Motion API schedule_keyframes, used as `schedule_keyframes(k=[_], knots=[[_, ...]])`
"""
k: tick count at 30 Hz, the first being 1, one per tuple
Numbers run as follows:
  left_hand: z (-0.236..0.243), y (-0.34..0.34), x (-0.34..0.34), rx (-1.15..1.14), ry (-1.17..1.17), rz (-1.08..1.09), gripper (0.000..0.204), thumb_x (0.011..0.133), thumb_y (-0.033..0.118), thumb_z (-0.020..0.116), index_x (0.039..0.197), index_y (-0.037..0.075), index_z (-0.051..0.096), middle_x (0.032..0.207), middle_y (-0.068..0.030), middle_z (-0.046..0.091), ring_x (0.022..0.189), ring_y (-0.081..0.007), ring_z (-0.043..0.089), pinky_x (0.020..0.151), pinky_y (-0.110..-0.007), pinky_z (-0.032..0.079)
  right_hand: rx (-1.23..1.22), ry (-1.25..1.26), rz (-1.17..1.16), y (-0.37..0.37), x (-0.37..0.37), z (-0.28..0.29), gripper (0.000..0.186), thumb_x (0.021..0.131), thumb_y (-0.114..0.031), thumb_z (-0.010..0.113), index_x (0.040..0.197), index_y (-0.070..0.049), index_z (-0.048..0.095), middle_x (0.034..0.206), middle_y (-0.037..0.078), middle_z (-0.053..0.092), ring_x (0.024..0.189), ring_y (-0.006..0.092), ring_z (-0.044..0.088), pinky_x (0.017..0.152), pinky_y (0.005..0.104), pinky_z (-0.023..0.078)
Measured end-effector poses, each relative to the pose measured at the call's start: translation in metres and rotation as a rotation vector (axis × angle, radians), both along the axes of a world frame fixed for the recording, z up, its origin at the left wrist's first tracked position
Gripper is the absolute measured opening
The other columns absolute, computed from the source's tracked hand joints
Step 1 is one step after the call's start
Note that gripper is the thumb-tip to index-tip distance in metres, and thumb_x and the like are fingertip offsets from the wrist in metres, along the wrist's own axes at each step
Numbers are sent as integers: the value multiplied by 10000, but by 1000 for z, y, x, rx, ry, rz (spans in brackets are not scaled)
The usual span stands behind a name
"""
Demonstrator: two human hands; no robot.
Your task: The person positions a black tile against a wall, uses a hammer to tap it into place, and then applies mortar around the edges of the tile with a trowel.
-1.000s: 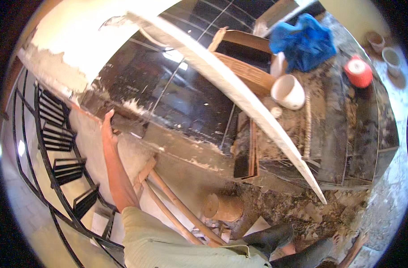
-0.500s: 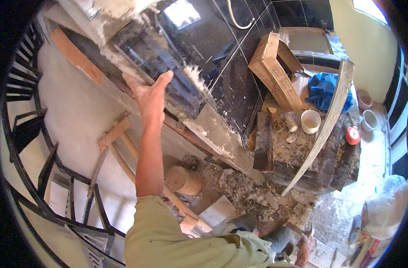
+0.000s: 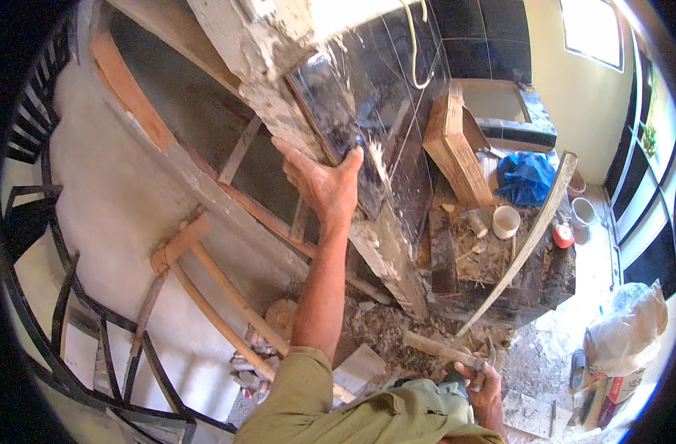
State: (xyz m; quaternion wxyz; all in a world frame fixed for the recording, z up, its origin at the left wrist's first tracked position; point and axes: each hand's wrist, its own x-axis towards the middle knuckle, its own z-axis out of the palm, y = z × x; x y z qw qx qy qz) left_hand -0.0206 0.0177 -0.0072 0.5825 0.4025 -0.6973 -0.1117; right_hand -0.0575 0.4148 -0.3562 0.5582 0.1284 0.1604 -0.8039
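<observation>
While my left grip point(image 3: 325, 181) stretches out with thumb and fingers spread wide apart, its palm faces away, so I cannot tell how firmly it meets the black tile point(image 3: 319, 96) at the broken wall edge. The tile stands just beyond my thumb, its lower part hidden by the hand. My right grip point(image 3: 486, 383), low in the view, is closed around a hammer-like tool point(image 3: 436, 346); my fingers cover the middle, and its metal end is hard to make out. A long pale strip point(image 3: 534, 237) slants across the dusty tabletop point(image 3: 464, 274), partly hiding the blue plastic point(image 3: 527, 179) behind it. Wooden handles point(image 3: 227, 322) run down towards my sleeve point(image 3: 297, 388), where their lower ends get lost.
</observation>
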Motion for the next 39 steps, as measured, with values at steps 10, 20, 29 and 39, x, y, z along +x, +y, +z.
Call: schedule_keyframes(k=[10, 20, 29, 39], knots=[[3, 6, -3, 74, 56, -12, 1198, 726, 257, 800, 1512, -40, -54, 1461, -340, 194, 1392, -462, 208, 1158, -536, 217, 192, 542, 264, -57, -36, 100, 491, 740, -135, 650, 1194, 17, 540, 1004, 222, 635, 542, 176, 594, 376, 253, 429], [-3, -2, -3, 41, -5, 73, 1206, 716, 239, 817, 1511, -48, -43, 1516, -309, 137, 1429, -421, 154, 1182, -504, 166, -431, 847, -279, -140, -149, 248, 539, 730, -235, 773, 1105, 63, 526, 1114, 241, 557, 423, 141, 529, 327, 216, 408], [1, -1, -11, 3, 102, -58, 1188, 698, 149, 820, 1500, -84, -25, 1535, -291, 130, 1420, -357, 197, 1183, -430, 167, -644, 825, -115, -197, -172, 275, 468, 757, -176, 732, 1089, 78, 524, 1168, 260, 533, 438, 132, 529, 331, 226, 374], [10, 16, -25, -35, 207, -104, 1074, 672, -4, 786, 1502, -88, 111, 1431, -218, 364, 1254, -269, 430, 1069, -357, 374, -616, 801, -40, -201, -182, 264, 441, 753, -146, 742, 1069, 73, 525, 1143, 237, 545, 442, 139, 533, 321, 218, 376]])
